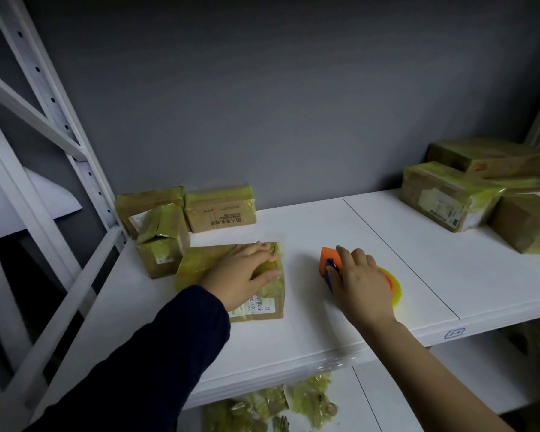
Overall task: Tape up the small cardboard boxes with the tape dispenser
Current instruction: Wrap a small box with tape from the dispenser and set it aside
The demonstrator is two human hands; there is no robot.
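Note:
A small cardboard box [200, 263] wrapped in yellowish tape lies flat on the white shelf [309, 325]. My left hand [240, 275] rests on its top, fingers spread toward the far right corner, thumb along the right side. To the right, an orange and blue tape dispenser [328, 260] with a yellow-green tape roll [395, 289] sits on the shelf. My right hand [359, 285] lies over the dispenser with fingers curled round its body.
Three taped boxes [219, 208] stand at the back left of the shelf. Several more taped boxes [449, 194] are piled at the back right. Crumpled tape scraps [281, 406] lie on the lower shelf. A white rack upright [60, 120] rises at left.

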